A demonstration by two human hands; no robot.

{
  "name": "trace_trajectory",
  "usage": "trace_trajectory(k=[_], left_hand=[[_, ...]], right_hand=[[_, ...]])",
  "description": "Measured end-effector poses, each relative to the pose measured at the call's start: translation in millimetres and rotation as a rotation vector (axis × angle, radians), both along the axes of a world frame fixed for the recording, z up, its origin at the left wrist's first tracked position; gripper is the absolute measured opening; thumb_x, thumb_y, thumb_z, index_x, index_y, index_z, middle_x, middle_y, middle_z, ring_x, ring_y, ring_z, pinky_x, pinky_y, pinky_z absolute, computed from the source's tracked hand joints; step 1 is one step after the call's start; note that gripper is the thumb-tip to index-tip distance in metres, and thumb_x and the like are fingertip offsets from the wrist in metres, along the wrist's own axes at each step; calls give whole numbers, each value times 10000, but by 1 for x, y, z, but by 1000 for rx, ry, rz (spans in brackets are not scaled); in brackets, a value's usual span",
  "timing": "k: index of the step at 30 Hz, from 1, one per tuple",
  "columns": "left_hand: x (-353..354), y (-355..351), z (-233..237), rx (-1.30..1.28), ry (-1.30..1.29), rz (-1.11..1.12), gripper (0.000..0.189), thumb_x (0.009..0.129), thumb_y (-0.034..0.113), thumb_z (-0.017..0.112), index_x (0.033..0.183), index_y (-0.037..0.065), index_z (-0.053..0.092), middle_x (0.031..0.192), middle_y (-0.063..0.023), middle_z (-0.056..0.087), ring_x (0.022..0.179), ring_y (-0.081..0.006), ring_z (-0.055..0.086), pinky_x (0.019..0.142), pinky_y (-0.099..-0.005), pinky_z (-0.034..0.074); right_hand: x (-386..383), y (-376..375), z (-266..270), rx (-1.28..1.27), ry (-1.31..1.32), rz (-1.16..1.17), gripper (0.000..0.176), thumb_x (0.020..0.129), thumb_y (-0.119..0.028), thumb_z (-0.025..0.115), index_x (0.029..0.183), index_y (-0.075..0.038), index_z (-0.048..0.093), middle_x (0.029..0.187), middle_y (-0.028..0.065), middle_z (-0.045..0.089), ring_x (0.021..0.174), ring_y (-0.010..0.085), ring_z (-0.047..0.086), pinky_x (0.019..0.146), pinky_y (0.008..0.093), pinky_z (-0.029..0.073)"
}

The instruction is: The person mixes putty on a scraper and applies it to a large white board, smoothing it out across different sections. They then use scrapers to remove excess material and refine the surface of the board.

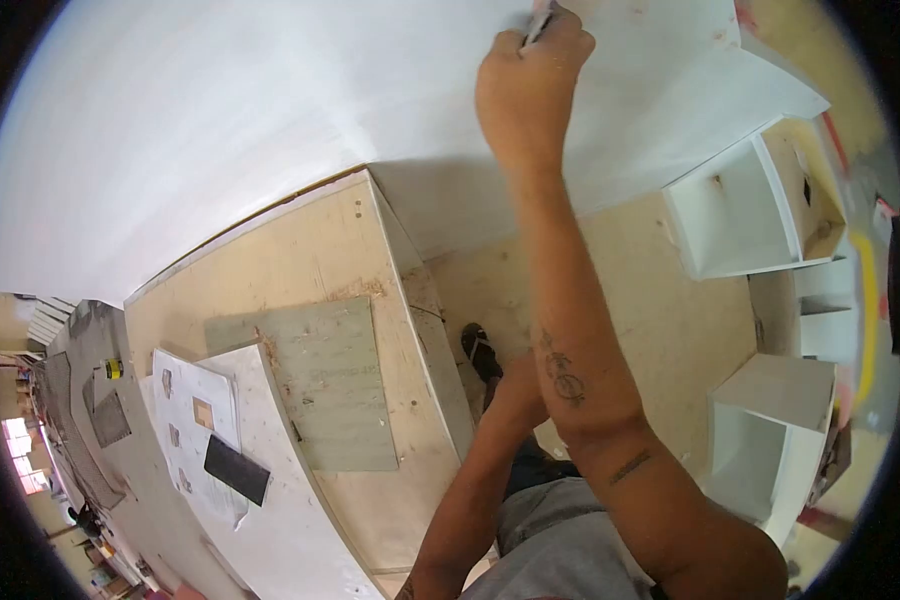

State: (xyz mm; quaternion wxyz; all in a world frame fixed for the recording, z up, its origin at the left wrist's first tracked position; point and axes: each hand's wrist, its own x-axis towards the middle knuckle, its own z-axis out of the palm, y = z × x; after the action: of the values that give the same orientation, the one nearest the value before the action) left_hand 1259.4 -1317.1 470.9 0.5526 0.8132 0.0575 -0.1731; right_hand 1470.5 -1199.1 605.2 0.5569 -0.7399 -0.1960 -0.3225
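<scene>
My right hand point(535, 95) is raised at the top of the view, its fingers wrapped round a narrow grey-and-dark tool point(538, 24). What kind of tool it is I cannot tell. The hand is right at a large white panel point(270, 90), which fills the upper part of the view. Lower down, my left hand point(526, 388) shows only in part, bent near my body; my right forearm crosses in front and hides its fingers.
A plywood bench point(320, 230) at left carries a greenish board point(340, 390) and a white board point(270, 535) with papers point(195, 390) and a dark rectangular sheet point(237, 470). White open boxes point(735, 215) stand at right. My sandalled foot point(481, 350) is beside the bench.
</scene>
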Motion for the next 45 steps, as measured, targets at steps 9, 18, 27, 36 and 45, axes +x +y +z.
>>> trace_trajectory(k=[9,18,27,36,45], left_hand=[[-14,-15,-16,36,-446,266,339,821,129,549,1145,60,623,1112,-153,598,1000,-305,601,816,-402,472],[17,0,-1,248,-24,-115,606,816,15,448,1365,270,479,1420,-133,434,1259,-346,477,965,-466,469],[7,36,5,-405,-482,660,448,857,120,545,1295,35,505,1179,-192,582,1088,-346,582,924,-465,489],[-14,58,16,-1857,-362,784,354,996,332,431,1185,52,537,1012,-95,653,772,-159,669,442,-280,558],[-23,63,49,-1530,-386,1238,349,947,318,503,1162,46,545,990,-91,653,762,-228,664,475,-345,521]], right_hand=[[-71,61,0,51,-53,100,570,749,129,571,1250,166,301,1152,294,331,1048,435,382,929,519,358],[-135,112,-17,21,20,337,754,705,142,632,1341,158,227,1222,304,289,1110,449,343,962,504,361],[-111,-65,7,-119,319,743,384,848,55,499,1217,-14,580,1134,129,569,1137,242,535,992,349,404],[-125,-173,-42,-267,121,1066,517,751,30,580,1255,-82,586,1223,161,527,1173,327,498,1022,410,380],[-13,-154,-47,-327,9,434,581,773,96,425,1339,-29,460,1250,214,454,1192,364,424,1056,426,343]])
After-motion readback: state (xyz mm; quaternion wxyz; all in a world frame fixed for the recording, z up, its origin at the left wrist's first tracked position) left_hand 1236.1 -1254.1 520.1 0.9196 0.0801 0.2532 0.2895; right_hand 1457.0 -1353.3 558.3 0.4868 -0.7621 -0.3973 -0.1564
